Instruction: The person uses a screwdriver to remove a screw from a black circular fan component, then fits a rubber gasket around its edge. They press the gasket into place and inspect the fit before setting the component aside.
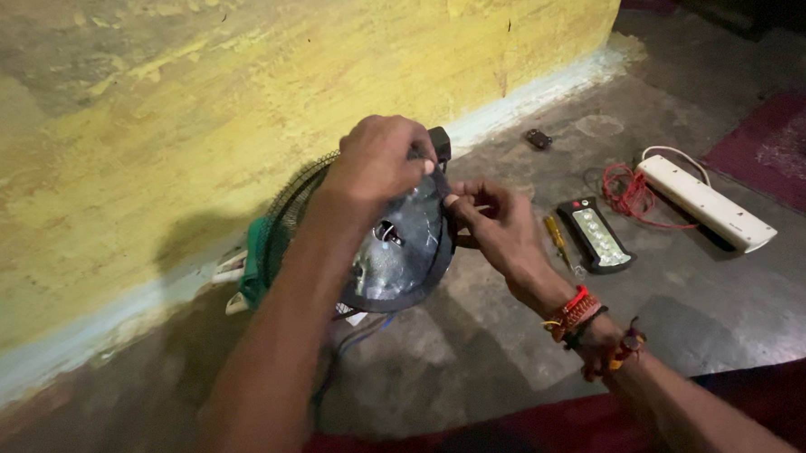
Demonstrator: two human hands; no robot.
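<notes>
My left hand (377, 160) grips the top edge of a round dark fan cover (404, 258), shiny grey on its inner face with a hole near the middle. My right hand (498, 222), with red and orange thread bands on the wrist, pinches the cover's right edge with fingers closed on it. Behind the cover stands a small fan (281, 232) with a black wire grille and green body, close to the wall. A small black part (439, 143) shows just above my left hand's fingers.
On the concrete floor to the right lie a yellow-handled screwdriver (557, 238), a black rectangular light panel (595, 234), a coil of red wire (626, 192) and a white power strip (705, 202). A small dark object (538, 139) lies near the yellow wall (189, 100). A dark red mat (780, 151) is at far right.
</notes>
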